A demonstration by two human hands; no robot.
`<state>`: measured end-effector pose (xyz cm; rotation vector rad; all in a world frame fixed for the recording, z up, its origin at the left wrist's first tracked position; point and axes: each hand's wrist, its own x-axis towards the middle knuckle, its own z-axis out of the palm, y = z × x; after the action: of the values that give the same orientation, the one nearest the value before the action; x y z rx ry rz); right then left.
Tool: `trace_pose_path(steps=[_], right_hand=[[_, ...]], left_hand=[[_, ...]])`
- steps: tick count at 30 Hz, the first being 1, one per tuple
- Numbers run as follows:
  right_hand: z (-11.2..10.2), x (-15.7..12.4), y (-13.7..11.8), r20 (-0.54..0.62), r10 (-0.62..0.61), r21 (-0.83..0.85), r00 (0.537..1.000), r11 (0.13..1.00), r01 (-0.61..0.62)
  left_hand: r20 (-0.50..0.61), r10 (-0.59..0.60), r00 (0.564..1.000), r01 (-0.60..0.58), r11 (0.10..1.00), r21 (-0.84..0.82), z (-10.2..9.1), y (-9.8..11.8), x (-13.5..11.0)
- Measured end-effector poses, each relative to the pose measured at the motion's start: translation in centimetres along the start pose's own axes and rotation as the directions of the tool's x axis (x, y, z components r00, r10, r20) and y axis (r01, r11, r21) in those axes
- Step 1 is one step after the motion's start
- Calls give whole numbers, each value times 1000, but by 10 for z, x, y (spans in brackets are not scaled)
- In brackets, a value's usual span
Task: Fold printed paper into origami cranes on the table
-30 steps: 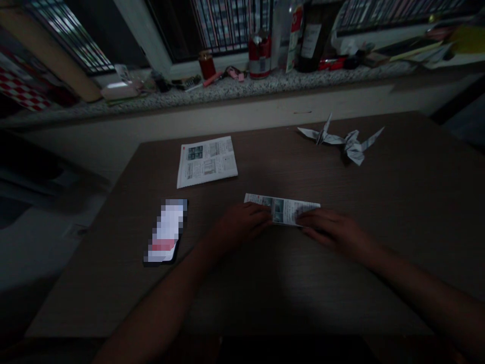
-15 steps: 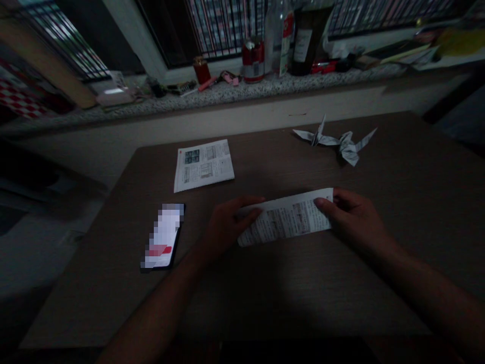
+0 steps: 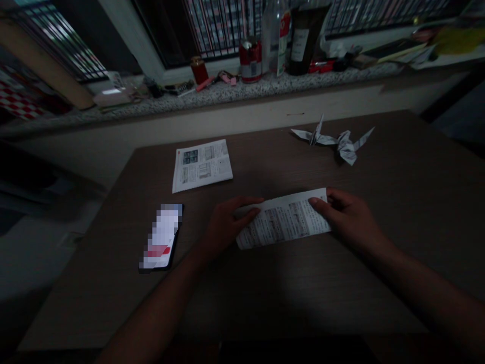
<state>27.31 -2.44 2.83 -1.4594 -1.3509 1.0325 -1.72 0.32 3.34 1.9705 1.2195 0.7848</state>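
The folded paper [image 3: 284, 222] lies near the middle of the counter [image 3: 265, 303], its long side running left to right and a little tilted. My left hand [image 3: 223, 227] is closed on its left end, and my right hand [image 3: 350, 217] pinches the right end with the fingertips on top.

The light is poor, and I judge that the main risk. I can barely see where the edges meet, so the layers could slip out of line and a crease could set crooked. Uneven pull between the two hands could wrinkle or tear the thin paper.

The phone [image 3: 161, 242] lies near my left forearm, and a careless sweep of the arm could push it toward the counter's edge. The paper cranes [image 3: 337, 141] sit well apart, out of harm's way.
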Motion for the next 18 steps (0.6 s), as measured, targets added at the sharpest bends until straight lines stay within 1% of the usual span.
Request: trace_pose_path(steps=[4, 8, 10, 12, 15, 18], right_hand=[[1, 1, 0, -6, -7, -55, 1000, 998, 7], [2, 4, 1, 0, 12, -65, 1000, 998, -12], [2, 6, 4, 13, 2, -113, 1000, 994, -1], [1, 9, 10, 32, -31, -206, 999, 978, 37], [-1, 15, 21, 64, -118, -356, 991, 925, 133], [-2, 19, 31, 92, -187, -444, 978, 872, 208]], left_hand=[[-1, 0, 1000, 0, 1000, 2, 1, -2, 1], [12, -15, 1000, 15, 999, 30, 2, -5, 4], [27, -11, 1000, 9, 998, 54, 5, -8, 6], [36, 4, 999, -8, 996, 90, 8, -12, 7], [28, 41, 999, -44, 987, 152, 14, -19, 10], [46, 60, 997, -68, 973, 219, 19, -24, 13]])
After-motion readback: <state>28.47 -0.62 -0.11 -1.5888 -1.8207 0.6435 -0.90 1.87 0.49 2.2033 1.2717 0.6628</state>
